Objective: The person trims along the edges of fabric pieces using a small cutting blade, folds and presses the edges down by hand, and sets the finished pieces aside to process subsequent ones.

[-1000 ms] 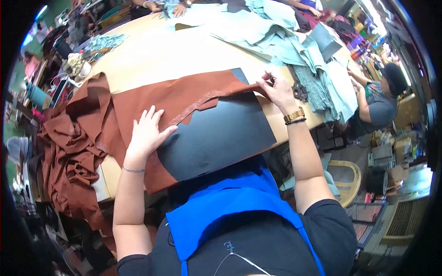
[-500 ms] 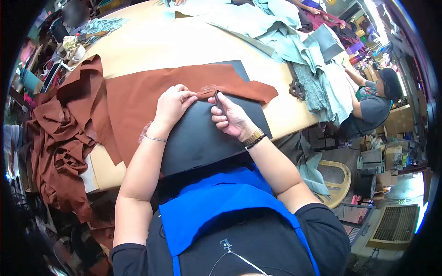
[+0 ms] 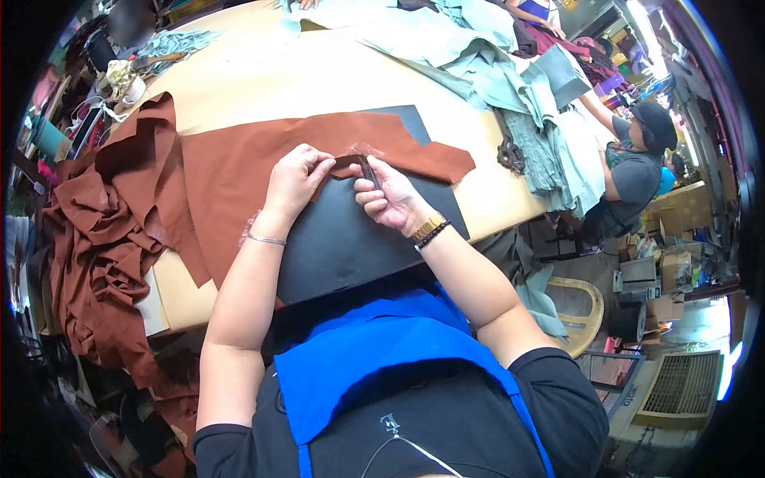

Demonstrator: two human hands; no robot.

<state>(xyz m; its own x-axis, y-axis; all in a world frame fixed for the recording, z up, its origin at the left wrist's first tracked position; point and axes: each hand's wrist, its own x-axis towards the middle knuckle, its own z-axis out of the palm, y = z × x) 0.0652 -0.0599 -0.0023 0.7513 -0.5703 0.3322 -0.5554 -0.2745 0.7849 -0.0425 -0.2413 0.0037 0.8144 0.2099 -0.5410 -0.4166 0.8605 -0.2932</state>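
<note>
A rust-brown cloth (image 3: 239, 167) lies across a black board (image 3: 351, 239) on the table. My left hand (image 3: 295, 179) pinches the near edge of this cloth between thumb and fingers. Close to its right, my right hand (image 3: 389, 195) is closed around a small dark tool (image 3: 367, 170) that looks like thread snips, its tip up against the cloth edge. Between my hands the edge is raised, and a darker strip shows there. A crinkled, see-through patch (image 3: 365, 150) lies on the cloth just beyond the tool.
More brown cloth (image 3: 103, 239) is heaped at the left and hangs over the table's edge. Pale green cloth (image 3: 478, 68) spreads over the far right. A person in a dark cap (image 3: 655, 127) works at the right side, near a yellow chair (image 3: 586, 319).
My right hand has shifted slightly left with the tool. The cloth edge between my hands has lifted, showing the dark strip. The person at the right has moved an arm and leaned.
</note>
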